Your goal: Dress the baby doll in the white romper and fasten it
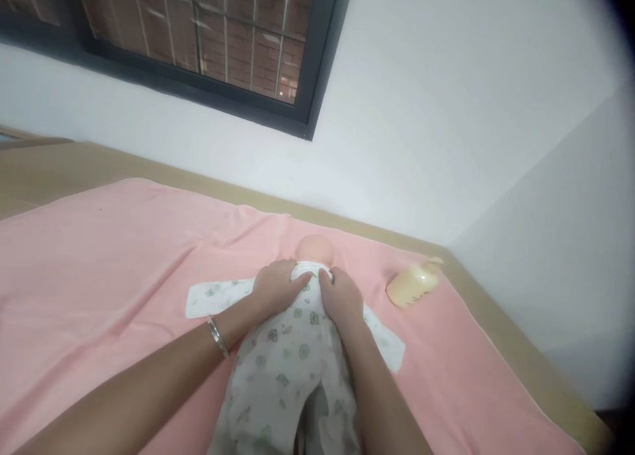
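A white baby garment [282, 359] with small green and brown prints lies spread in front of me, its long sleeves [213, 297] out to both sides. A round, skin-coloured top, like a doll's head [315, 248], shows at the neck opening. The doll's body, if it is inside, is hidden by the cloth. My left hand [280, 284] grips the garment at the left shoulder, thumb across the front near the neckline. On the other shoulder, my right hand [343, 297] is closed in the same way, its thumb by the collar. A silvery bracelet [218, 337] circles my left wrist.
Beneath everything lies a pink blanket [124, 256] with some wrinkles, on a wooden surface [64, 170]. A pale yellow bottle [413, 285] lies tilted to the right of my right hand. Behind are a white wall [397, 124] and a dark-framed barred window [208, 45].
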### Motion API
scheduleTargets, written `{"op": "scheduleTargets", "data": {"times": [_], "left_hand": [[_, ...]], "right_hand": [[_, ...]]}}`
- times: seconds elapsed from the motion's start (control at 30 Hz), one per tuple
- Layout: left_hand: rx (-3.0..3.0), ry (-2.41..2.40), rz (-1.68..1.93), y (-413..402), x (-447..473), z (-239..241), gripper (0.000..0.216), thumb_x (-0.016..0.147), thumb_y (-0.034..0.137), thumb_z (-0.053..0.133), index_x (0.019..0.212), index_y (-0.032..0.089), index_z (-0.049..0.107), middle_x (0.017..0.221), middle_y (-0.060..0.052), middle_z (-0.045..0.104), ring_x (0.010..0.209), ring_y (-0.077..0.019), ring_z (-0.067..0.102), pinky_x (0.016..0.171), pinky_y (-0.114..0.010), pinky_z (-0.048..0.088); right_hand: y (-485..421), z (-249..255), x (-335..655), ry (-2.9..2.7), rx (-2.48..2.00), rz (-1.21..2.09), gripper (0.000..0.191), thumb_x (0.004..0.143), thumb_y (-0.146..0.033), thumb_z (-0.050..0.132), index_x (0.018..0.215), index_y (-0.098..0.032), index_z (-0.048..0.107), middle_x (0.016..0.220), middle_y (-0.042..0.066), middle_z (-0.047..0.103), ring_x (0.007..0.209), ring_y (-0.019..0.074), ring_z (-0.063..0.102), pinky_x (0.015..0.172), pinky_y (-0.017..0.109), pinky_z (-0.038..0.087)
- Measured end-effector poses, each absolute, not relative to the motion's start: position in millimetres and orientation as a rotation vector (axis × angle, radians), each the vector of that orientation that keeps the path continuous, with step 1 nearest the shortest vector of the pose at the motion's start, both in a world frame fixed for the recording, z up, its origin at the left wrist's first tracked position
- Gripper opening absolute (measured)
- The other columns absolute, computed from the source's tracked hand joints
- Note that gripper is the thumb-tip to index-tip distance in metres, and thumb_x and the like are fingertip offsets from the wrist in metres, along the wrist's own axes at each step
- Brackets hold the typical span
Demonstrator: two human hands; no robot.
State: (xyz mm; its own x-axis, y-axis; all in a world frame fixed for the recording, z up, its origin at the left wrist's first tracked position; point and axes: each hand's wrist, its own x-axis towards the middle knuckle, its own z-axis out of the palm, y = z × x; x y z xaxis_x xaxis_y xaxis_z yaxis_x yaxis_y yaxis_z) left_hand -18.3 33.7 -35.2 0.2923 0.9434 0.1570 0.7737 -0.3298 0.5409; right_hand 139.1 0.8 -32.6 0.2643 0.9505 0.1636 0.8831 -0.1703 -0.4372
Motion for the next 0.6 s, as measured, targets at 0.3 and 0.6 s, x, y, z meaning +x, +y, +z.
{"op": "scheduleTargets", "data": {"times": [0.3,0.6], "left_hand": [[2.212,1.539,0.673,34.1,-18.7,-36.7,0.043,0.085,0.059,0.034,0.081,0.023,0.059,0.083,-0.003,0.064,0.076,-0.0218,0.057,0.064,-0.032,0.038],[2.203,1.539,0.673,34.9,-18.4,-37.1,0.044,0.085,0.06,0.035,0.081,0.022,0.059,0.083,-0.003,0.064,0.075,-0.0209,0.056,0.064,-0.032,0.038]], "right_hand": [[1.3,-32.9,139.2,-1.653,-2.102,0.217,0.04,0.089,-0.049,0.029,0.083,-0.02,0.056,0.086,0.008,0.062,0.077,0.0206,0.054,0.063,0.028,0.033],[0.7,-32.5,139.1,-1.652,-2.098,0.204,0.041,0.089,-0.05,0.029,0.08,-0.019,0.055,0.084,0.007,0.061,0.074,0.0201,0.054,0.061,0.028,0.032]]}}
